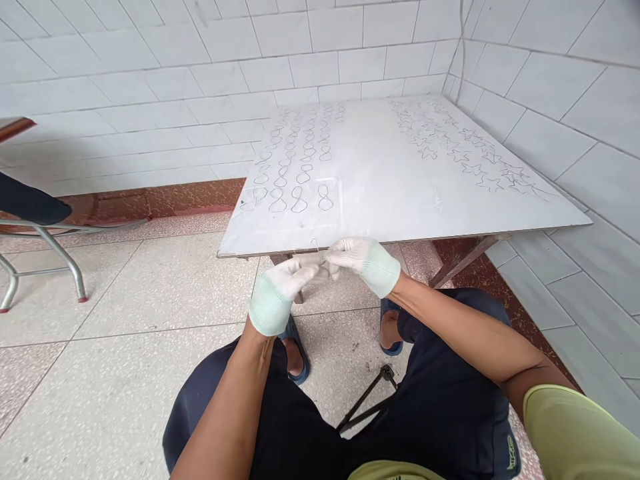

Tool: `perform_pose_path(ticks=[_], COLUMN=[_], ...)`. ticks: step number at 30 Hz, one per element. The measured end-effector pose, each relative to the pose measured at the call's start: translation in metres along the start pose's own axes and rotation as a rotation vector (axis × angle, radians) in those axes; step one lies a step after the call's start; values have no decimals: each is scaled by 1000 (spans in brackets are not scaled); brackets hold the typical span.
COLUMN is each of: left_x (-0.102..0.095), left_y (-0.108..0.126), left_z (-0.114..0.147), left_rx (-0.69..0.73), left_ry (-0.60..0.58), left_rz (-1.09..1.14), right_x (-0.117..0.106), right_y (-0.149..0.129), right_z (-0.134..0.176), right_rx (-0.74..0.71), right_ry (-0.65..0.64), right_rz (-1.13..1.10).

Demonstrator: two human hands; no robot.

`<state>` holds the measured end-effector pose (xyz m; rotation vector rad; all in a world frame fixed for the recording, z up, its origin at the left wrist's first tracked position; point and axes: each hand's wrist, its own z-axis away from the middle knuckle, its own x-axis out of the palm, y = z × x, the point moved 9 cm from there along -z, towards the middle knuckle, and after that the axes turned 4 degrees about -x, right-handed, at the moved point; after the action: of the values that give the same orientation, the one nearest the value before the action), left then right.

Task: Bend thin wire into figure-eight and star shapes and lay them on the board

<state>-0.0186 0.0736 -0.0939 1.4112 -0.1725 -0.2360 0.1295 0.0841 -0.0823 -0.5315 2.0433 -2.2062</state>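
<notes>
Both my hands wear white knit gloves with pale green cuffs and meet just in front of the near edge of a white tabletop (380,193). My left hand (295,277) and my right hand (347,257) have their fingertips pinched together on a thin bent wire (315,244). A curved end of that wire sticks up above the fingers; the rest is hidden by the gloves. Beyond my hands, rows of wire figure-eights (299,199) lie on the left of the tabletop. One more figure-eight (325,197) lies apart, nearest my right hand.
Star-shaped wires (493,180) lie in rows and overlapping clusters on the tabletop's right side. Tiled walls (320,67) border its back and right. Left on the floor stands a metal-legged stool (63,257), with a person's dark-clothed leg (30,200) over it. A dark folding stand (370,397) is between my legs.
</notes>
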Motion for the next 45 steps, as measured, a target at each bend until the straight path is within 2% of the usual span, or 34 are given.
perform_pose_path(ticks=[2,4,6,8,10,12,14,16,18,21,26,29,34,40,45], left_x=[9,10,8,4,-1,-4,-4,-3,-3,-4,-1,2,7,11,11], left_y=[-7,-9,-8,-7,-7,-6,-4,-3,-1,1,-3,-4,5,8,11], left_z=[-1,0,2,4,5,6,7,7,8,10,9,8,12,18,20], left_rx=[-54,-67,-51,-48,-53,-57,-60,-68,-69,-60,-69,-74,-12,40,18], left_ry=[-56,-45,-23,10,60,98,105,101,103,101,64,65,119,227,303], left_rz=[79,106,80,18,-47,-89,-110,-128,-139,-144,-142,-146,-136,-104,-154], right_x=[2,4,4,-1,-8,-6,9,28,37,38,37,36,30,32,34], right_y=[-3,-11,-19,-28,-40,-55,-66,-67,-61,-51,-40,-37,-35,-42,-49], right_z=[1,4,9,13,17,20,23,27,29,28,30,32,31,27,31], right_rx=[9,3,0,-31,-122,-294,-505,-685,-759,-729,-629,-637,-687,-593,-578], right_ry=[-2,-27,-45,8,106,157,74,-100,-228,-280,-283,-251,-157,-141,-40], right_rz=[34,143,324,531,712,904,1111,1271,1364,1483,1642,1671,1635,1622,1602])
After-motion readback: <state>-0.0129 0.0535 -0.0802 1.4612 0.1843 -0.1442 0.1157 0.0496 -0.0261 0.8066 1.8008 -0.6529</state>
